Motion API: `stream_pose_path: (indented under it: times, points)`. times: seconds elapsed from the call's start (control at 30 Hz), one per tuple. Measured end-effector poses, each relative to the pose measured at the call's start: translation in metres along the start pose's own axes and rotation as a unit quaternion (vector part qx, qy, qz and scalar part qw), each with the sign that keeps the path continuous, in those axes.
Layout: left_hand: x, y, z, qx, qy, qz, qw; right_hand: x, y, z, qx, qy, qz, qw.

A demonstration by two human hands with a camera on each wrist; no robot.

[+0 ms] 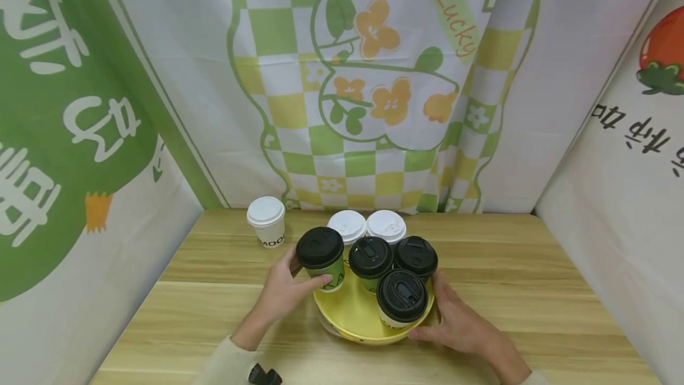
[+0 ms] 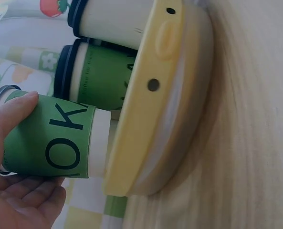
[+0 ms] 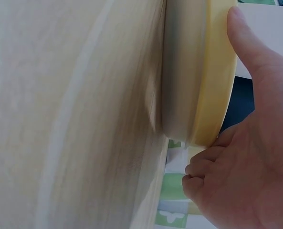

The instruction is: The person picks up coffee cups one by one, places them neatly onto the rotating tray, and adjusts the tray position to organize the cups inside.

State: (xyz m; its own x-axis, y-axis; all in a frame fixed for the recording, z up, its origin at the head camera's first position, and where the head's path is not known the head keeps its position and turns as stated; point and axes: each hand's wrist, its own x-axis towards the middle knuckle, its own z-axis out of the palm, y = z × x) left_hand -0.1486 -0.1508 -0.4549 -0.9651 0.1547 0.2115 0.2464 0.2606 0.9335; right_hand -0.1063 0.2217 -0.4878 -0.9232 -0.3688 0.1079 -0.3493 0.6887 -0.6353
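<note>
My left hand (image 1: 283, 291) grips a green paper cup with a black lid (image 1: 322, 254), thumb on the near side and fingers round the far side. This cup (image 2: 53, 138) is upright at the left edge of a round yellow tray (image 1: 347, 312); whether its base touches the tray I cannot tell. My right hand (image 1: 462, 321) holds the tray's right rim (image 3: 217, 81), thumb on the edge and fingers curled at its side. On the tray stand two more black-lidded cups (image 1: 370, 257) (image 1: 415, 256), a cream black-lidded cup (image 1: 402, 297) and two white-lidded cups (image 1: 347, 226) (image 1: 386, 226).
A white paper cup with a white lid (image 1: 266, 221) stands apart on the wooden table (image 1: 224, 296), left of the tray near the back. Printed curtains (image 1: 374, 106) hang behind the table and along both sides.
</note>
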Motion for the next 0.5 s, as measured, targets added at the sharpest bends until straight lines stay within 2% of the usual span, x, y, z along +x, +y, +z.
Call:
stream_pose_path:
  times: [0.17,0.5]
  points:
    - [0.001,-0.007,0.006,-0.002,-0.002,-0.012,0.9999,0.001,0.001,0.0,0.001,-0.005,0.006,1.0]
    - [0.001,-0.019,0.012,0.002,-0.018,0.001,0.9998,0.002,0.004,0.0,0.006,0.0,-0.003,1.0]
